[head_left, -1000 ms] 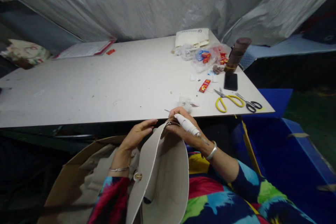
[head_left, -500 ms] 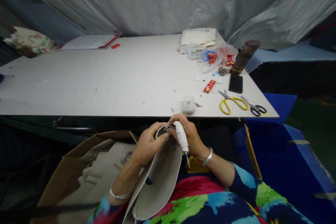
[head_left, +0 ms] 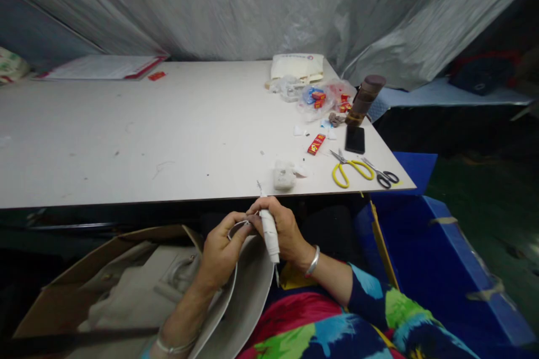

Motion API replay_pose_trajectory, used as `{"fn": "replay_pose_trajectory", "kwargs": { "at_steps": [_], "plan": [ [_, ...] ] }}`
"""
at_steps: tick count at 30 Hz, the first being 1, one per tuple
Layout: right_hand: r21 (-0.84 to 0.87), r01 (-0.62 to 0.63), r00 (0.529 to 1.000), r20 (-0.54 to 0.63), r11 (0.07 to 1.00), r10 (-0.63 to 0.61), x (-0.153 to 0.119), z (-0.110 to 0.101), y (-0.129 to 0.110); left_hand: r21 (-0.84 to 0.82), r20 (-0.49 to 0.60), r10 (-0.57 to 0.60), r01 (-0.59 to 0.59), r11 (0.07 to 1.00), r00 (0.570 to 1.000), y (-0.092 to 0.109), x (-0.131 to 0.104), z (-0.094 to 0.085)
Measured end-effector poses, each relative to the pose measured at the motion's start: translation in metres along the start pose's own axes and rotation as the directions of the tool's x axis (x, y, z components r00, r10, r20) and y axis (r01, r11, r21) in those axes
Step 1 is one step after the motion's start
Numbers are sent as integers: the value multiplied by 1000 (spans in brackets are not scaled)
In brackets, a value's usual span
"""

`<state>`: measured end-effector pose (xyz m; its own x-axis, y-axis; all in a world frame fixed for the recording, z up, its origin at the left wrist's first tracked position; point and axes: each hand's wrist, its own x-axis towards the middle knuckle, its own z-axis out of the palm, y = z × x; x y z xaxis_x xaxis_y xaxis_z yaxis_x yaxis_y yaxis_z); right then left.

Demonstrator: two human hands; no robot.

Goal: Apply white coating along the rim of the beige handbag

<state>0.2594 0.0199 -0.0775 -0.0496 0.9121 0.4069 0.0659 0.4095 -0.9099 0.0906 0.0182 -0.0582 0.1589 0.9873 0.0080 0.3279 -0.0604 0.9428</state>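
My left hand is closed on the upper edge of a pale grey-beige, leather-like bag piece, thumb and fingers pinching its curled rim. The piece hangs down over my lap, its lower part cut off by the frame. In my right hand is a tool with a white tape-wrapped handle; thin metal ends stick out above and below it. The right fingertips meet the left ones at the rim. What they pinch there is too small to make out.
Ahead is a white table with yellow-handled scissors, black-handled scissors, a phone, a bottle and a white lump. A cardboard box of similar pieces stands left, a blue bin right.
The view has turned to the right, so the table, boxes and hands all appear further left. Both hands keep their hold on the bag piece and the tool.
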Motion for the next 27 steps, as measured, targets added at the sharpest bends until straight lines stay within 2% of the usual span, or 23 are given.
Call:
{"fn": "replay_pose_trajectory", "kwargs": {
  "at_steps": [2, 5, 8, 10, 12, 15, 17, 19, 22, 24, 27],
  "plan": [
    [10, -4, 999, -36, 1000, 4, -1, 1, 4, -36, 3, -68, 68, 997, 998, -5, -1, 5],
    [61, -53, 997, -44, 997, 56, -2, 1, 6, -28, -78, -121, 119, 992, 990, -11, -4, 12],
    [63, -107, 994, 38, 992, 104, 0, -5, 2, 36, -176, -94, 102, 994, 980, -11, -6, 14],
    [22, -97, 989, 117, 995, 94, 4, -13, -2, 66, -188, -89, 103, 993, 978, -7, -5, 12],
    [-29, -58, 979, 192, 998, 63, 9, -22, -5, 108, -162, -40, 58, 992, 986, -1, -2, 9],
    [-89, 5, 966, 257, 996, 18, 13, -32, -8, 152, -93, 131, -116, 982, 987, 10, 2, 4],
    [-122, 46, 965, 263, 991, -12, 12, -35, -9, 147, -34, 211, -204, 968, 977, 17, 3, 2],
    [-134, 59, 971, 236, 989, -26, 10, -35, -10, 137, 21, 240, -241, 961, 971, 22, 2, -1],
    [-81, -6, 987, 162, 997, 20, 4, -31, -11, 118, 56, 224, -229, 966, 973, 22, 5, -10],
    [-9, -58, 989, 135, 998, 59, 2, -28, -12, 23, 93, 164, -167, 986, 982, 17, 11, -19],
    [69, -101, 990, 106, 992, 94, 1, -23, -10, -121, 234, 68, -40, 992, 970, 9, 20, -29]
  ]
}}
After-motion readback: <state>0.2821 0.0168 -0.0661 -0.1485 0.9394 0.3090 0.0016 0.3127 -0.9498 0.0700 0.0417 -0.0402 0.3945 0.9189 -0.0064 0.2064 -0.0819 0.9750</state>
